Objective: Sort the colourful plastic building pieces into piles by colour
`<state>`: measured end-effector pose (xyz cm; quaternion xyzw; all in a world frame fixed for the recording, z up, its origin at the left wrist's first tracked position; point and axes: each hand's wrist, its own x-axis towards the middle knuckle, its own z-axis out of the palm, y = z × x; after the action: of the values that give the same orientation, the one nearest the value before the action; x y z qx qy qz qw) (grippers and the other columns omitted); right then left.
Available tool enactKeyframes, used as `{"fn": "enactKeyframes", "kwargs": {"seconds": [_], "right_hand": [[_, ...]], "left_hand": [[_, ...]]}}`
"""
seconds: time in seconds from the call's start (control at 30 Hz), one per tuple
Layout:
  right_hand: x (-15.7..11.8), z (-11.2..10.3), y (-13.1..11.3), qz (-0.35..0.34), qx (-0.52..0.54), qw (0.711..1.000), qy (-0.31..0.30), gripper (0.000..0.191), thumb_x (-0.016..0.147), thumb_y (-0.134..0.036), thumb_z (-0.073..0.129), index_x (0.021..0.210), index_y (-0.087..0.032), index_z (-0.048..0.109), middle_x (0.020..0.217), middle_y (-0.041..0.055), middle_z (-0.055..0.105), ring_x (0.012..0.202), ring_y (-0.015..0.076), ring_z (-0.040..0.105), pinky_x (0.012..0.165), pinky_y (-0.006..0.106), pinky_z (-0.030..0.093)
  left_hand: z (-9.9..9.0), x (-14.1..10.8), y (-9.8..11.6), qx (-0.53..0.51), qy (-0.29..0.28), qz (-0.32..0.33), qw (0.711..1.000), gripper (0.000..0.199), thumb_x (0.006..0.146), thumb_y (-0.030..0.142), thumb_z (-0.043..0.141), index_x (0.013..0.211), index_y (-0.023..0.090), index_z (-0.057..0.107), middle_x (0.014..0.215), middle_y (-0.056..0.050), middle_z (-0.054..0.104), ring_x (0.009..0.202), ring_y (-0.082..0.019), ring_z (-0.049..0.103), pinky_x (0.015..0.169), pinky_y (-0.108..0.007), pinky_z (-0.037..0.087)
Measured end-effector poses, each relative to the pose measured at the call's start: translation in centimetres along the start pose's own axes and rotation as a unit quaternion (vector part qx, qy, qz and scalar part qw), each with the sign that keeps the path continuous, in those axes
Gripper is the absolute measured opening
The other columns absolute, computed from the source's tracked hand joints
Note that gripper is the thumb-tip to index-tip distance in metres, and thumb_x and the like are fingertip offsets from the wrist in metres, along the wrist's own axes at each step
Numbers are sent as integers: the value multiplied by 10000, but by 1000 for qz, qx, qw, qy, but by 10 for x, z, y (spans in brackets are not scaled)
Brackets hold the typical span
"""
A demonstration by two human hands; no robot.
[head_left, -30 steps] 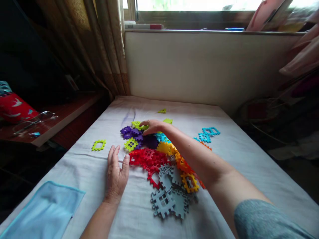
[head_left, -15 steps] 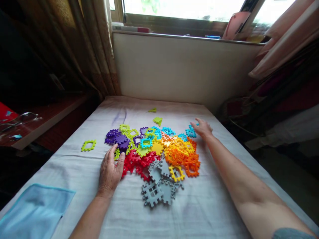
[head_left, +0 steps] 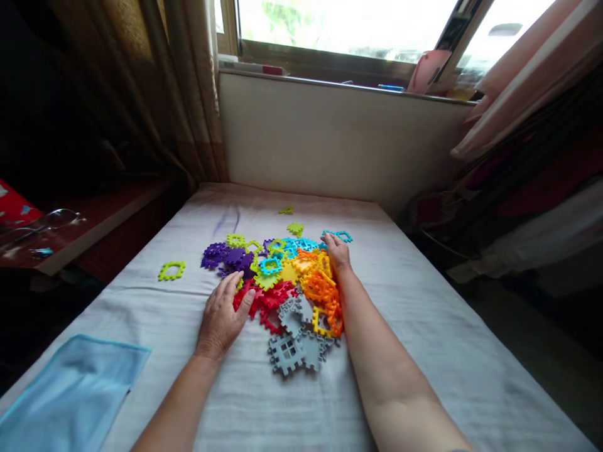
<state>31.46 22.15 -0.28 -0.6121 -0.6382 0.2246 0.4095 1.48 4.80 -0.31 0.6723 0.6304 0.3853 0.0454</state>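
Note:
A heap of plastic interlocking tiles lies on the white sheet, sorted loosely by colour. My left hand (head_left: 221, 317) rests at its left edge beside the red tiles (head_left: 271, 298), thumb spread from the fingers, below the purple tiles (head_left: 240, 260). On the far right side, my right hand (head_left: 337, 252) lies against the blue tiles (head_left: 301, 245), fingers reaching forward and partly hidden. Its forearm runs along the orange tiles (head_left: 323, 289). Grey tiles (head_left: 287, 351) form the near end of the heap, with a yellow frame tile (head_left: 322, 322) beside them. Neither hand has a tile visibly gripped.
A lime frame tile (head_left: 172, 270) lies alone at left, and another lime tile (head_left: 296, 229) lies behind the heap. A light blue cloth (head_left: 75, 389) covers the near left corner. Eyeglasses (head_left: 66, 218) sit on the side shelf. A wall (head_left: 330, 138) rises beyond the bed.
My right hand has swept left, pushing blue and orange tiles closer into the heap. One blue frame tile stays behind it. My left hand has shifted slightly right toward the red tiles.

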Motion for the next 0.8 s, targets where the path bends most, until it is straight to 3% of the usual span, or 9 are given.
{"fn": "enactKeyframes", "kwargs": {"seconds": [0.1,0.27,0.37,0.43,0.53,0.67,0.73,0.8], "right_hand": [[8,29,-35,32,48,998,17,674,926,-601,323,1302,-131,628,1130,158,740,1134,273,662,963,433,528],[6,85,-104,26,105,994,-32,582,950,-537,369,1287,-158,653,1186,111,727,1168,239,649,1016,380,499],[-2,95,-139,-7,119,989,-83,533,933,-579,456,1238,-208,687,1242,77,707,1198,224,631,1050,341,472],[-9,78,-151,-67,97,985,-125,541,933,-600,469,1261,-219,669,1312,77,666,1261,224,585,1089,347,435],[-36,25,-147,-118,24,987,-108,533,928,-597,482,1275,-235,662,1339,95,641,1300,247,546,1128,410,397],[-120,-47,-109,-162,-56,973,-153,667,847,-690,546,1427,-360,533,1533,74,460,1424,296,408,1160,520,348],[-170,-63,-87,-192,-101,955,-202,887,711,-764,656,1497,-427,418,1624,56,307,1491,340,278,1192,579,265],[-209,-65,-72,-220,-144,932,-248,1062,597,-814,708,1525,-420,371,1656,77,209,1515,400,172,1198,648,169]], "left_hand": [[1,0,1,-10,-4,-1,1000,567,928,558,429,1306,166,586,1333,-144,621,1251,-263,578,1102,-452,445],[0,1,-1,-54,30,-9,998,517,944,525,422,1281,173,596,1316,-142,623,1253,-252,576,1107,-448,444],[-2,2,-1,-95,50,-23,994,508,949,528,411,1243,165,610,1271,-148,637,1185,-246,616,1060,-430,486],[-3,2,1,-111,63,-35,991,505,951,534,402,1217,164,619,1229,-148,649,1133,-241,637,1012,-414,516],[-7,3,1,-105,89,-37,990,489,954,527,389,1181,169,632,1161,-136,667,1082,-237,646,965,-402,533],[-20,25,-13,-51,117,-2,992,477,947,526,377,1116,178,656,1123,-136,680,1105,-250,629,1044,-423,472],[-26,49,-27,-15,114,14,993,518,935,535,371,1156,160,653,1201,-168,658,1185,-271,591,1102,-443,416],[-26,74,-40,30,88,2,996,565,900,559,408,1219,152,635,1340,-199,588,1303,-313,509,1146,-488,352]]}}
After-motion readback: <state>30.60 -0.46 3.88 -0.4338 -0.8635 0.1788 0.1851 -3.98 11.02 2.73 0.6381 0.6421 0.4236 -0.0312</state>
